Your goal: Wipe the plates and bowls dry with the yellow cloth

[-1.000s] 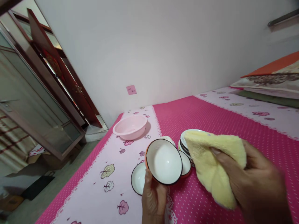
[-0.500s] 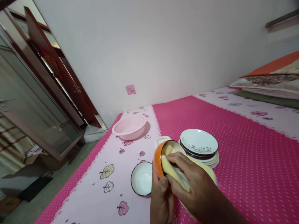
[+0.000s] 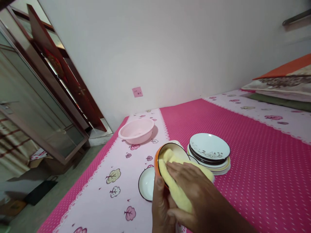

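My left hand (image 3: 162, 202) grips an orange bowl (image 3: 156, 163) with a dark rim and white inside, its opening tilted toward the right. Inside that bowl, my right hand (image 3: 191, 184) presses a yellow cloth (image 3: 178, 194) against the wall, fingers stretched over the fabric. Part of the cloth trails out to the right. Left of my hands, a white bowl (image 3: 146, 186) with a dark rim stands upright on the bedspread, partly covered by the held bowl. Just beyond to the right is a stack of plates (image 3: 210, 147), the top one white with a floral print.
A pink basin (image 3: 136, 132) stands farther back on the pink and white bedspread (image 3: 255, 181). Folded bedding (image 3: 282, 85) lies at the far right. The bed's left edge drops to a grey floor beside a glass-panelled door (image 3: 36, 97). A white wall rises behind.
The orange bowl has turned its opening more toward me and shifted slightly left. My right hand has flattened from a pinch on the cloth to fingers laid across it.
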`<state>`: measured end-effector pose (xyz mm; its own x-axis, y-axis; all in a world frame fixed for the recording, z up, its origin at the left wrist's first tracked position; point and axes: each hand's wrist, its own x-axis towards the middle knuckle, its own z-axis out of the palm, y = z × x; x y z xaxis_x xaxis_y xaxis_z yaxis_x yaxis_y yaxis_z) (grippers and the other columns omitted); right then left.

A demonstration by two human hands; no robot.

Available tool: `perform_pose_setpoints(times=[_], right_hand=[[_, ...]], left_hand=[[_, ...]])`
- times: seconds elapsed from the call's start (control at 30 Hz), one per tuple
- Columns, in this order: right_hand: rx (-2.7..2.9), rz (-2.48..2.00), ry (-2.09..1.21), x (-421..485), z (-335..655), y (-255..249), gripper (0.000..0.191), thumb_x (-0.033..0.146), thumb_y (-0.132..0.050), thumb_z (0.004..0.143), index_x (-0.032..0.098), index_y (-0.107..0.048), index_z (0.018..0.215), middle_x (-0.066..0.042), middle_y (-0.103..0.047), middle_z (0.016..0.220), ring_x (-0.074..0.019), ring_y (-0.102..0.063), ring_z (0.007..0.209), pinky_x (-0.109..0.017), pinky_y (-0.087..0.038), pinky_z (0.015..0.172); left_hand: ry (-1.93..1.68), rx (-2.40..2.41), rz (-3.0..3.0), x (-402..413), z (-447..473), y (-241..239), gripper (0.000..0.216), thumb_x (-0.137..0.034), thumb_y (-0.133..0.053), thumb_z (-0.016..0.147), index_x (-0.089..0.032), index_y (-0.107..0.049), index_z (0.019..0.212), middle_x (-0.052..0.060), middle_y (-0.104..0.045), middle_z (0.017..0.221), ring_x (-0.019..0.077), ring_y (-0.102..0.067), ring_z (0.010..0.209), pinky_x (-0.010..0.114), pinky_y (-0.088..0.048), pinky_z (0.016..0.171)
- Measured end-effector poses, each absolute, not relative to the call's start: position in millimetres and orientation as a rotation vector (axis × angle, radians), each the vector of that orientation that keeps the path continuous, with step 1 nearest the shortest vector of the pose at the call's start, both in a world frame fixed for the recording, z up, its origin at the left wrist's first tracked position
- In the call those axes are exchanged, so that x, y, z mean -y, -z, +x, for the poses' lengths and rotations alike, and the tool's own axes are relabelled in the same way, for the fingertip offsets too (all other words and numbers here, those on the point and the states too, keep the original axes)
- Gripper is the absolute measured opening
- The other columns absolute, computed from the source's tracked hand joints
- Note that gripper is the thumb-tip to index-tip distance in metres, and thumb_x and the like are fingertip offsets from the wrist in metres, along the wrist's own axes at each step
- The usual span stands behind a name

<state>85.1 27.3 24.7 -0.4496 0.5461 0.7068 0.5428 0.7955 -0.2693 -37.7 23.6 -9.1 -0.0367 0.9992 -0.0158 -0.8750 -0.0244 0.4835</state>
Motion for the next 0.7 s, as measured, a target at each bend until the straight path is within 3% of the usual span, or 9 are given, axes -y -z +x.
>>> perform_pose_setpoints(times=[0.1, 0.23, 0.4, 0.53, 0.7], right_hand=[[2.149, -0.732, 0.076, -29, 78, -13, 0.066, 0.009, -0.063, 0.082, 0.01, -0.049, 0.146, -0.019, -0.065, 0.143, -0.032, -0.061, 0.132, -0.058, -0.052, 0.108], [2.086, -0.692, 0.108, -33, 73, -16, 0.054, 0.001, -0.049, 0.089, 0.011, -0.052, 0.142, -0.018, -0.068, 0.137, -0.0295, -0.061, 0.131, -0.059, -0.047, 0.111], [2.04, -0.755, -0.233, -32, 64, -41, 0.027, 0.01, -0.051, 0.092, 0.017, -0.066, 0.113, -0.012, -0.075, 0.103, -0.028, -0.069, 0.094, -0.047, -0.057, 0.084], [1.823, -0.888, -0.469, -24, 61, -47, 0.004, 0.021, -0.062, 0.089, 0.021, -0.064, 0.092, -0.006, -0.071, 0.086, -0.0236, -0.066, 0.08, -0.035, -0.055, 0.07], [1.803, -0.885, -0.514, -18, 55, -45, 0.011, 0.019, -0.068, 0.077, 0.021, -0.062, 0.086, -0.005, -0.071, 0.087, -0.0239, -0.066, 0.079, -0.035, -0.055, 0.069]], left_hand=[[-1.617, -0.453, 0.35, -25, -42, 8, 0.038, -0.048, -0.086, 0.075, -0.026, -0.084, 0.105, 0.011, -0.08, 0.116, 0.0302, -0.073, 0.112, 0.047, -0.044, 0.116], [-1.669, -0.481, 0.394, -27, -47, 2, 0.041, -0.049, -0.085, 0.076, -0.023, -0.083, 0.108, 0.013, -0.078, 0.122, 0.0316, -0.07, 0.119, 0.047, -0.042, 0.118], [-1.683, -0.483, 0.559, -23, -55, -7, 0.052, -0.047, -0.074, 0.088, -0.026, -0.069, 0.136, 0.012, -0.067, 0.142, 0.034, -0.053, 0.141, 0.049, -0.037, 0.122], [-1.702, -0.431, 0.648, -19, -58, -7, 0.064, -0.037, -0.075, 0.089, -0.033, -0.055, 0.149, 0.009, -0.063, 0.148, 0.0321, -0.048, 0.145, 0.047, -0.036, 0.122], [-1.725, -0.452, 0.577, -16, -64, 4, 0.059, -0.048, -0.086, 0.074, -0.029, -0.074, 0.128, 0.008, -0.077, 0.125, 0.0318, -0.07, 0.119, 0.043, -0.053, 0.108]])
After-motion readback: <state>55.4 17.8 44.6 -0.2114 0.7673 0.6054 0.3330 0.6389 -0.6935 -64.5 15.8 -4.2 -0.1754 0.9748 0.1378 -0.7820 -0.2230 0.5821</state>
